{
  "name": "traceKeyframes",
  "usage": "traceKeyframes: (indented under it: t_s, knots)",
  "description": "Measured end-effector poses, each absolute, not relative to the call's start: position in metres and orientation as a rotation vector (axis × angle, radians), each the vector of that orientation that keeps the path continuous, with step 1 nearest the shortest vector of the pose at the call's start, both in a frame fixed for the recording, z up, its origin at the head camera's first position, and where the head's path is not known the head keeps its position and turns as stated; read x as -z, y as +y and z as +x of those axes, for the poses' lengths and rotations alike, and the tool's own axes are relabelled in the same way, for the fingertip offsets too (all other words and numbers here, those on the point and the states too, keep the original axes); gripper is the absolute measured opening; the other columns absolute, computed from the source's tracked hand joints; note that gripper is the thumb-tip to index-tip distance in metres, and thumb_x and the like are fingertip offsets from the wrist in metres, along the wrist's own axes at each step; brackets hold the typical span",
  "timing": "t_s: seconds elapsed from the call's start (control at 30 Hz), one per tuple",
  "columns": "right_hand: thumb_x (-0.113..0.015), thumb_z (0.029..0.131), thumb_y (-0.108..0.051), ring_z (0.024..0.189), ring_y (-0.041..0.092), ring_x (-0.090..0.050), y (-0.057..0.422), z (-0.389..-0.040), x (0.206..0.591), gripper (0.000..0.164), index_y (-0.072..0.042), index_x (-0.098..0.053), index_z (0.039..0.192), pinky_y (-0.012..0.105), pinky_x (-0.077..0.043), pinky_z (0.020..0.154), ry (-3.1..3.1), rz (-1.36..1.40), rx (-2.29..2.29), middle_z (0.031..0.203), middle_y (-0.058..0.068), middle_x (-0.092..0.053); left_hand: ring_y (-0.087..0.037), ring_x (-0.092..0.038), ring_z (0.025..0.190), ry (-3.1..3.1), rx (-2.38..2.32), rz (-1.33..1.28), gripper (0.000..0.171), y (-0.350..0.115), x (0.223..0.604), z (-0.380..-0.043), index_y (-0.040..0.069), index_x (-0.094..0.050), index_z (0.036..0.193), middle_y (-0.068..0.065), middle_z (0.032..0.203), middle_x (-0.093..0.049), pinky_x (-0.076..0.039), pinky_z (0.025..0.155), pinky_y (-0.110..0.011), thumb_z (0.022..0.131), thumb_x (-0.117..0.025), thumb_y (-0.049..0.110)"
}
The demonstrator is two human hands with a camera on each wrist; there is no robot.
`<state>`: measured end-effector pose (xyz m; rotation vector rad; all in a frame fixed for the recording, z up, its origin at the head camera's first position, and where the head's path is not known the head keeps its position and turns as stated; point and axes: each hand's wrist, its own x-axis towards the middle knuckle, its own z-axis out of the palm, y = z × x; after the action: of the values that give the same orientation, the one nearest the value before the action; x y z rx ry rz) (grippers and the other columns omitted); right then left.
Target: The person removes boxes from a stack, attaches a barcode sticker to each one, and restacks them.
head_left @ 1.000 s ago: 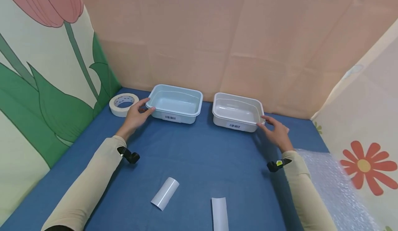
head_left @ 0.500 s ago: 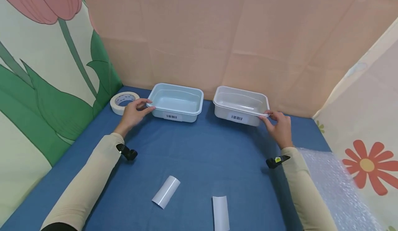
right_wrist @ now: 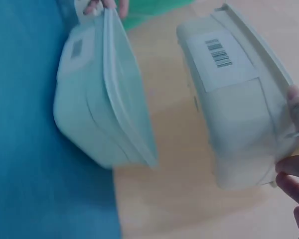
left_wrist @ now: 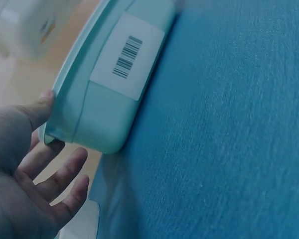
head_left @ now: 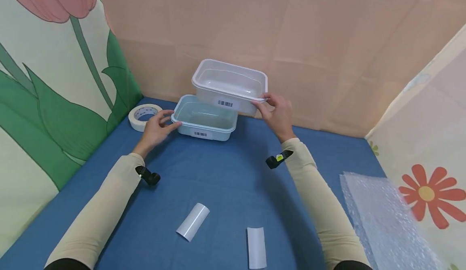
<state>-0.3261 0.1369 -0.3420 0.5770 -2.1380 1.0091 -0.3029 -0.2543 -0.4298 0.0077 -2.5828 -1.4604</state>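
Note:
A light blue plastic bin [head_left: 204, 129] with a barcode label stands on the blue cloth near the back wall. My left hand [head_left: 154, 129] pinches its left rim between thumb and forefinger; in the left wrist view the other fingers [left_wrist: 72, 201] spread loosely below the rim. My right hand [head_left: 277, 114] grips the right end of a white plastic bin [head_left: 242, 100] by its rim. This white bin hangs in the air above and slightly right of the blue one. The right wrist view shows a gap between the blue bin [right_wrist: 89, 109] and the white bin [right_wrist: 239, 114].
A roll of white tape [head_left: 135, 121] lies left of the blue bin, by my left hand. Two curved white pieces, one tilted [head_left: 193, 222] and one straight [head_left: 257, 247], lie at the front. Bubble wrap [head_left: 386, 217] lies along the right side. Walls enclose the back and sides.
My right hand has lifted the white bin off the cloth and carried it leftward, over the blue bin. My left hand has stayed at the blue bin's rim.

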Motion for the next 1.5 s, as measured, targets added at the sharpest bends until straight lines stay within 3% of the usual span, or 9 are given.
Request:
traceKeyframes:
  t_s: [0.17,0.53,0.7,0.9,1.17,1.5]
  knots:
    - [-0.083,0.086,-0.038,0.101,0.029,-0.072,0.099,-0.334,0.366,0.030,-0.012,-0.077,0.100,0.047,-0.041,0.087,-2.212,0.576,-0.945,0.104,0.009,-0.080,-0.038,-0.053,0.142,-2.619,1.498,-0.010,0.077,-0.256,0.433,-0.303,0.016,-0.039,0.158,-0.019,0.155,-0.052,-0.050,0.106,-0.057,0.096,-0.067,0.051]
    - [-0.079,0.088,-0.045,0.100,0.025,-0.066,0.073,-0.335,0.405,0.035,-0.016,-0.077,0.106,0.043,-0.037,0.083,-2.357,0.618,-0.777,0.103,0.005,-0.080,-0.042,-0.050,0.143,-2.598,1.472,-0.018,0.076,-0.253,0.436,-0.302,0.011,-0.036,0.160,-0.023,0.155,-0.049,-0.046,0.110,-0.059,0.100,-0.064,0.048]
    - [-0.078,0.089,-0.046,0.091,0.026,-0.069,0.079,-0.333,0.421,0.035,-0.016,-0.076,0.108,0.043,-0.042,0.082,-2.386,0.652,-0.744,0.095,0.007,-0.079,-0.041,-0.048,0.144,-2.604,1.473,-0.023,0.077,-0.252,0.438,-0.305,0.013,-0.033,0.161,-0.021,0.158,-0.046,-0.045,0.111,-0.058,0.100,-0.065,0.047]
    - [-0.077,0.090,-0.049,0.099,0.029,-0.074,0.087,-0.334,0.431,0.050,-0.020,-0.071,0.129,0.048,-0.050,0.090,-2.395,0.566,-0.802,0.105,0.011,-0.080,-0.047,-0.052,0.137,-2.573,1.417,-0.154,0.079,-0.247,0.435,-0.308,0.021,-0.024,0.165,-0.021,0.162,-0.041,-0.045,0.109,-0.063,0.101,-0.062,0.046]
    - [-0.072,0.096,-0.040,0.120,0.029,-0.071,0.086,-0.338,0.433,0.059,-0.013,-0.058,0.146,0.047,-0.054,0.104,-2.550,0.645,-1.123,0.140,0.014,-0.066,-0.041,-0.051,0.138,-2.535,1.389,-0.166,0.070,-0.249,0.436,-0.306,0.023,-0.032,0.163,-0.019,0.156,-0.049,-0.044,0.110,-0.060,0.102,-0.062,0.043]
    - [-0.074,0.095,-0.039,0.104,0.024,-0.076,0.081,-0.334,0.428,0.061,-0.012,-0.056,0.147,0.046,-0.059,0.093,-2.565,0.678,-1.263,0.114,0.015,-0.078,-0.042,-0.053,0.135,-2.520,1.379,-0.184,0.070,-0.254,0.432,-0.298,0.018,-0.035,0.162,-0.021,0.153,-0.052,-0.044,0.110,-0.060,0.102,-0.064,0.040]
